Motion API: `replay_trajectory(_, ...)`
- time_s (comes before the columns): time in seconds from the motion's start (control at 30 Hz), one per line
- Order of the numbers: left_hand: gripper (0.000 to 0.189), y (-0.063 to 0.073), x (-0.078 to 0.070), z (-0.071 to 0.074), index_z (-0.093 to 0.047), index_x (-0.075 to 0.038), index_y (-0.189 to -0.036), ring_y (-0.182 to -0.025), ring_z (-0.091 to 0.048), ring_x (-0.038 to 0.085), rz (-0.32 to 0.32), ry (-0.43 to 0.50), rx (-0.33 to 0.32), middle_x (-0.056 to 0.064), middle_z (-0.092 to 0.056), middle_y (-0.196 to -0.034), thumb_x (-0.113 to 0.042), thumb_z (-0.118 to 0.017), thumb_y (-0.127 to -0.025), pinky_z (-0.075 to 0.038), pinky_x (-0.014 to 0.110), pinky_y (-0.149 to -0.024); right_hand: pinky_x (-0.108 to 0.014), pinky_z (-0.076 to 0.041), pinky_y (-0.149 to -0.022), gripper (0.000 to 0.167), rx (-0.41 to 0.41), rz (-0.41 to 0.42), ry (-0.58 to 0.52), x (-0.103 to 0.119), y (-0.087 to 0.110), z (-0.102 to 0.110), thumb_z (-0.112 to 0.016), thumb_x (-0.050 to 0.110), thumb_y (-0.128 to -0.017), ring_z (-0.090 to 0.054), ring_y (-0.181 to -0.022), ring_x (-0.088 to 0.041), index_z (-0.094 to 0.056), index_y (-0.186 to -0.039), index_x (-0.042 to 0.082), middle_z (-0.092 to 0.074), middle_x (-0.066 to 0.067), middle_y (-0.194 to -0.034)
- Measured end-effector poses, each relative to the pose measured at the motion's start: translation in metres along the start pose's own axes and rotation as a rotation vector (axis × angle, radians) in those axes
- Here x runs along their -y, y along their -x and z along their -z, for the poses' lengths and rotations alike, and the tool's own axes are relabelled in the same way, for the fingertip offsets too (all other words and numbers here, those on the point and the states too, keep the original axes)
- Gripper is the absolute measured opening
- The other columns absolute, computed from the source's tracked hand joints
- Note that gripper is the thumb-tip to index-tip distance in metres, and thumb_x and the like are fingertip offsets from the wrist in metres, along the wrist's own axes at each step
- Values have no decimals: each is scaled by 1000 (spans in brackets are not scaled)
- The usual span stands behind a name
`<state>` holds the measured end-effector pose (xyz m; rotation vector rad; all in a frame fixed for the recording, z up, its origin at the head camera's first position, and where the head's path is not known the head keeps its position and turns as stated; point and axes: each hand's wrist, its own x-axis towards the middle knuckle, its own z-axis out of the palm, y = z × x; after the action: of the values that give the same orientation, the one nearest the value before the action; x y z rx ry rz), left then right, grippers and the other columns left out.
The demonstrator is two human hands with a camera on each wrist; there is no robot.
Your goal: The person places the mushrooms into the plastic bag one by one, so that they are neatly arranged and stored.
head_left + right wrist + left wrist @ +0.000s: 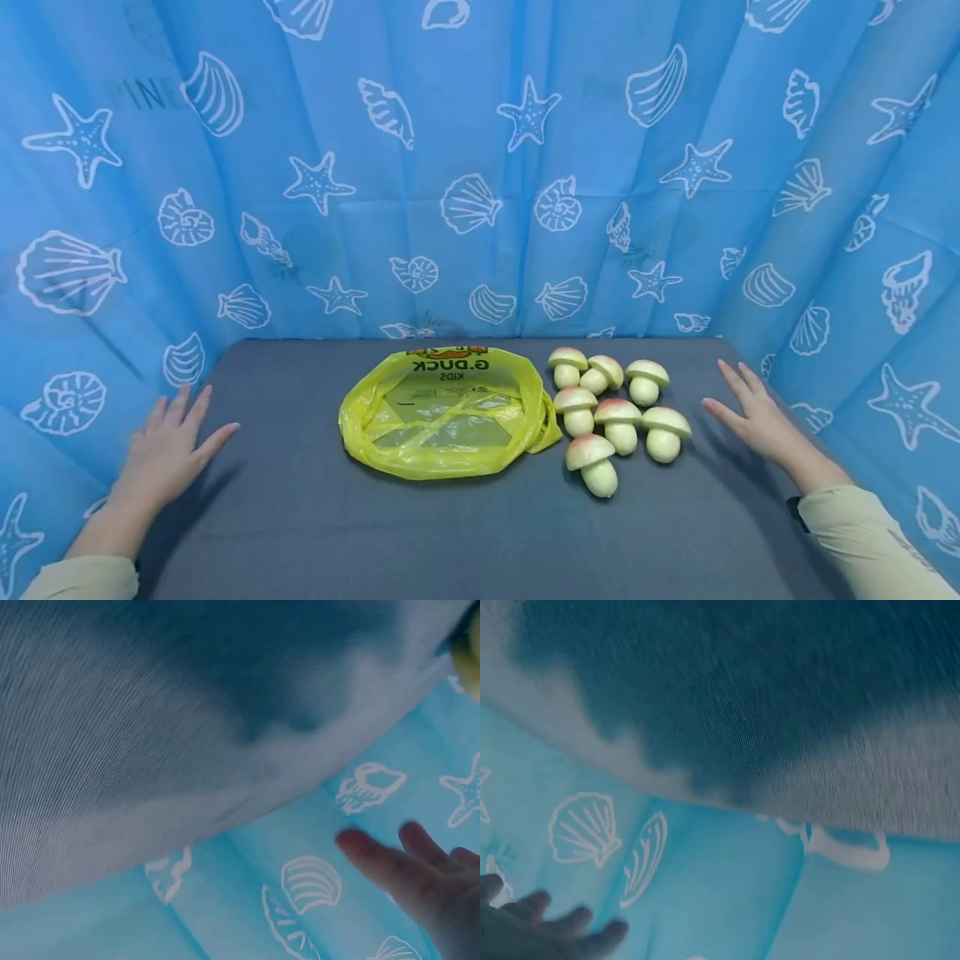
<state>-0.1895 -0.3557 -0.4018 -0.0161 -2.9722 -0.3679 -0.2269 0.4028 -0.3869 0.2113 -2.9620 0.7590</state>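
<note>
My left hand is over the table's left side, fingers spread, holding nothing; its fingertips show at the lower left of the left wrist view. Over the right side is my right hand, also empty with fingers extended, and part of it shows in the right wrist view. A yellow plastic bag with printed lettering lies mid-table, its mouth spread wide. Right of the bag sit several toy mushrooms with pale stems and pinkish or cream caps. They are nearer to my right hand than my left.
A dark grey cloth covers the table. Blue curtains printed with white shells and starfish hang behind it and along both sides. At the right wrist view's upper right edge, a yellow-green mushroom is partly visible.
</note>
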Motion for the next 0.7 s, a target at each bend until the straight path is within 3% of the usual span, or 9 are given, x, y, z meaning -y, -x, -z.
replay_trajectory(0.13,87,-4,-2,-1,-10,16,-147,-130,-10,65,-14,182,124,47,-9,-145,-49,-45,-101,-14,76,-97,-73,-32,-90,84,51,-9,-92,11,0,1,-47,38,-102,-22,-126,-66,7,-152,-4,-1,-45,-147)
replay_trajectory(0.23,88,-6,-4,-3,-8,16,-147,-130,-13,64,-2,280,198,48,-11,-144,-46,-48,-100,-17,74,-99,-63,-46,-80,86,105,-26,-186,19,1,0,-48,35,-102,-38,-115,-64,12,-151,-3,-5,-47,-145)
replay_trajectory(0.4,82,-6,-9,-6,-14,14,-148,-124,-33,61,-13,304,252,46,-22,-142,-42,-50,-101,-32,70,-93,-58,-51,-75,91,221,-82,-364,24,3,-1,-52,29,-101,-30,-122,-66,19,-150,2,-1,-47,-146)
replay_trajectory(0.47,80,-6,-12,-7,-16,12,-149,-123,-38,59,-5,329,256,43,-27,-142,-42,-50,-101,-36,69,-92,-62,-50,-78,92,275,-99,-430,23,4,-2,-53,27,-101,-18,-127,-67,21,-150,3,3,-46,-146)
replay_trajectory(0.7,69,-7,-26,-11,-19,8,-150,-119,-49,51,-5,554,254,38,-39,-140,-31,-50,-103,-49,55,-88,-67,-44,-86,94,455,-156,-576,19,4,-4,-55,25,-100,-5,-131,-66,22,-150,7,12,-42,-148)
